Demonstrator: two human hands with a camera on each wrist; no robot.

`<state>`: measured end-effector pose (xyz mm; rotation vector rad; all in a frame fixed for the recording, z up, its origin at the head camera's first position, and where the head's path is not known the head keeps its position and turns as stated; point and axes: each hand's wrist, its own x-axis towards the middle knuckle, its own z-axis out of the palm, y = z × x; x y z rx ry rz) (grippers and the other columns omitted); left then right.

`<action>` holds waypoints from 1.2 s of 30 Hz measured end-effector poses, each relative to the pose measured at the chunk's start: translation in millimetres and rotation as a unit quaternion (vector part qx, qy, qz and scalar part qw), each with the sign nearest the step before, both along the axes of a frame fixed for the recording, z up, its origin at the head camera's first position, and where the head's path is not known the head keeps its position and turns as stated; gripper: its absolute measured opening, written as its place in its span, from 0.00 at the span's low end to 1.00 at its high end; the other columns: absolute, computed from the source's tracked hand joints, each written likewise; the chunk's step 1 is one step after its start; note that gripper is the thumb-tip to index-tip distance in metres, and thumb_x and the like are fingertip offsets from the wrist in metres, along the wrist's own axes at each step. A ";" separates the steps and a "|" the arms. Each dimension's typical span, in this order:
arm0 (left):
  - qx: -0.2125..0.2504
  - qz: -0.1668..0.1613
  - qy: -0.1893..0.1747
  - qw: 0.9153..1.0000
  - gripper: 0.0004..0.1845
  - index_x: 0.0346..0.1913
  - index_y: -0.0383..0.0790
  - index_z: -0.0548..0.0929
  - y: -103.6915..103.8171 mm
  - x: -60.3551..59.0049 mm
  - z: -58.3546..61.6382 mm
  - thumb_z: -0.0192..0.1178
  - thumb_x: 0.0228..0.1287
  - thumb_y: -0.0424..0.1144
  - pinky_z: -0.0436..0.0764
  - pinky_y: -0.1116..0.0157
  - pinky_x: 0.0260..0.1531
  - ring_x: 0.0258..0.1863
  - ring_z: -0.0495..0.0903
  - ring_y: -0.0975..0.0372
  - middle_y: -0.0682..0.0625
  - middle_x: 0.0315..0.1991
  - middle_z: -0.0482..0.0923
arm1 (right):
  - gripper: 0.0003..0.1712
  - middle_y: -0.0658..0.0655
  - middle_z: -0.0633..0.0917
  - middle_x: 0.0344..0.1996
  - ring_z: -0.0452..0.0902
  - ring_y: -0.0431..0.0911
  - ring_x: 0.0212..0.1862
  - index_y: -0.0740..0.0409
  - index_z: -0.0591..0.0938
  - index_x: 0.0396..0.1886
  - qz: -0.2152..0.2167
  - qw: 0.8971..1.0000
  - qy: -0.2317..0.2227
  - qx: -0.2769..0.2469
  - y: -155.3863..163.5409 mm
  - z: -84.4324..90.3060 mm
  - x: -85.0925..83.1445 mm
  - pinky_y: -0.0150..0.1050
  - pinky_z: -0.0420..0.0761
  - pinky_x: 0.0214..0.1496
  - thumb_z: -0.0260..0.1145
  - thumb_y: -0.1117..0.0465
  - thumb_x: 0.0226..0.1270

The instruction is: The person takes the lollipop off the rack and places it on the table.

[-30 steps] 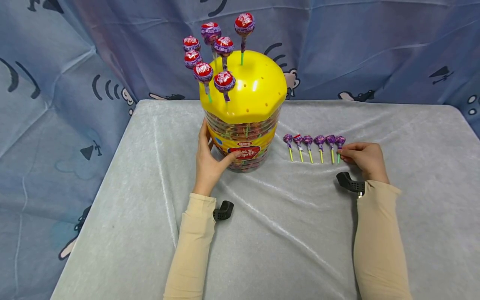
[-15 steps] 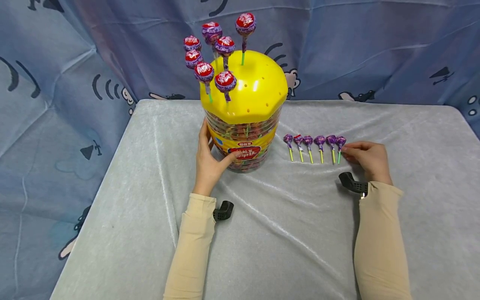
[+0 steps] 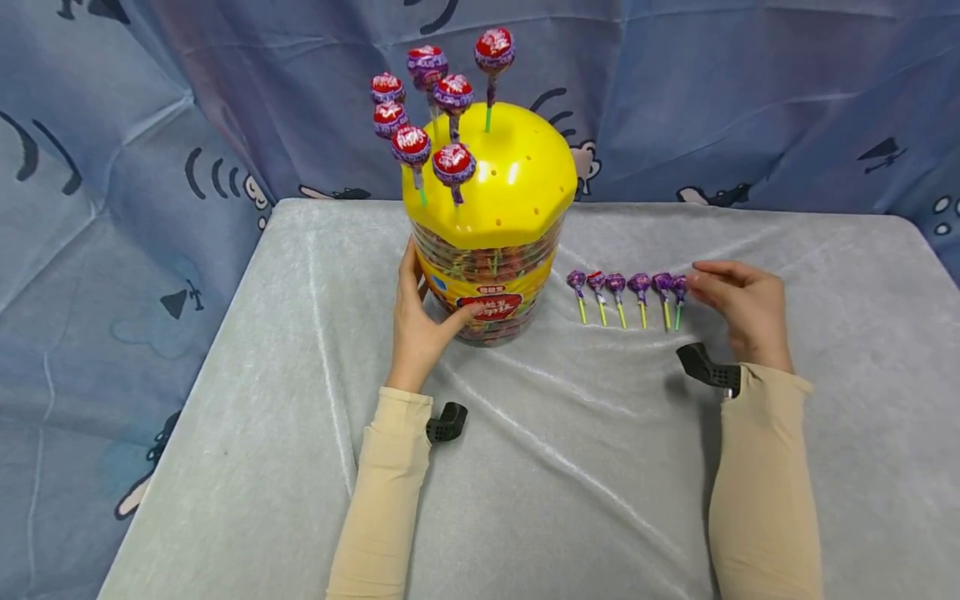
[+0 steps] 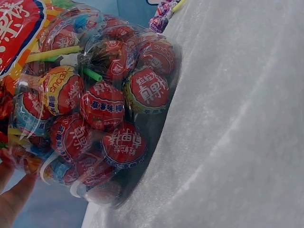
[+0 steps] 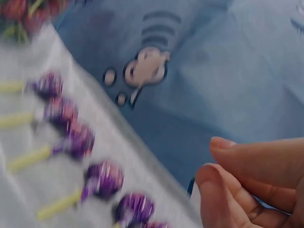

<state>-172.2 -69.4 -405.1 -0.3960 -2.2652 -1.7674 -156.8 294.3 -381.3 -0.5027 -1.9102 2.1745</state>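
Observation:
My left hand (image 3: 417,340) holds a clear plastic jar (image 3: 480,265) at its lower left side, with the thumb lying across the front label. The jar is full of wrapped lollipops (image 4: 104,102) and has a domed yellow lid (image 3: 525,179) with small holes. Several purple-and-red lollipops (image 3: 453,164) stand upright in the left and back of the lid. To the right of the jar, more purple lollipops (image 3: 639,287) lie in a row, sticks toward me. My right hand (image 3: 753,312) hovers by the rightmost lollipop (image 3: 678,315), partly covering its head; nothing shows between its fingers.
A grey velvety cloth (image 3: 570,500) covers the table, with some creases. Blue printed fabric (image 3: 750,92) hangs behind the table and at the left side. Black camera mounts (image 3: 705,368) sit at both wrists.
My right hand has let go of the rightmost lollipop's stick and moved slightly up and right. That lollipop lies in line with the row. The left hand stays on the jar.

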 end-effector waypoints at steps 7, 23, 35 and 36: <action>-0.005 0.001 -0.007 1.000 0.61 0.76 0.49 0.43 1.9 0.4 -0.9 0.61 0.43 0.70 0.61 0.60 0.67 0.68 0.57 0.60 0.48 0.72 0.51 | 0.09 0.52 0.85 0.25 0.82 0.41 0.29 0.65 0.87 0.35 0.010 0.997 0.074 0.013 -28.5 24.6 1.9 0.28 0.83 0.35 0.72 0.72 0.53; -0.009 0.002 -0.006 1.000 0.60 0.76 0.48 0.42 -0.2 0.4 -1.1 0.62 0.44 0.66 0.61 0.61 0.67 0.69 0.56 0.59 0.47 0.72 0.50 | 0.14 0.60 0.85 0.27 0.79 0.50 0.30 0.74 0.84 0.37 0.087 0.972 0.216 0.021 -105.6 99.4 -14.3 0.34 0.81 0.36 0.74 0.74 0.48; -0.007 0.003 -0.005 1.000 0.60 0.76 0.48 0.42 -1.0 -1.5 -0.5 0.61 0.44 0.68 0.62 0.60 0.66 0.69 0.56 0.59 0.47 0.72 0.49 | 0.10 0.62 0.84 0.29 0.77 0.52 0.30 0.73 0.84 0.34 0.115 0.958 0.262 0.017 -147.5 137.8 -30.9 0.36 0.82 0.36 0.73 0.74 0.50; -0.007 0.003 -0.005 1.000 0.60 0.76 0.48 0.42 -1.2 -1.7 -0.9 0.61 0.44 0.68 0.62 0.60 0.66 0.69 0.55 0.59 0.47 0.73 0.49 | 0.10 0.62 0.84 0.29 0.77 0.52 0.30 0.72 0.84 0.34 0.117 0.957 0.264 0.016 -151.0 140.2 -32.4 0.36 0.82 0.37 0.73 0.74 0.50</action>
